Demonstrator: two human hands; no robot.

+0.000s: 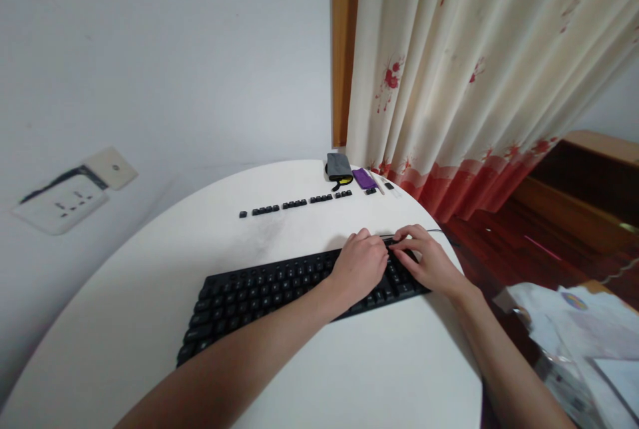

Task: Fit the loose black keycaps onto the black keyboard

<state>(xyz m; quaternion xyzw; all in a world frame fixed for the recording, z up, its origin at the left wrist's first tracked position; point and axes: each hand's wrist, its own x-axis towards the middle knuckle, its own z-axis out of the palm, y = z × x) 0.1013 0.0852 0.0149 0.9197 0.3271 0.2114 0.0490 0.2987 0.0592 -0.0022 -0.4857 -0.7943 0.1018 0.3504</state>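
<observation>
A black computer keyboard (269, 292) lies at a slant across the white table. My left hand (363, 259) rests over its right part, with the fingers curled closed. From the right, my right hand (424, 257) reaches to the keyboard's upper right section, thumb and fingertips drawn together close to the left fingers. Whatever is between the fingertips of either hand is too small or hidden to make out. Behind the keyboard, loose black keycaps (294, 204) sit in a row of small groups, with a single keycap (243, 214) at the left end.
At the table's (150, 269) far edge are a grey pouch (339, 167), a purple cloth or packet (364, 179) and small slim items. A cable (439, 231) runs off to the right. A wall socket (64, 203) is at left, a curtain (429, 83) behind, plastic bags (574, 329) at right.
</observation>
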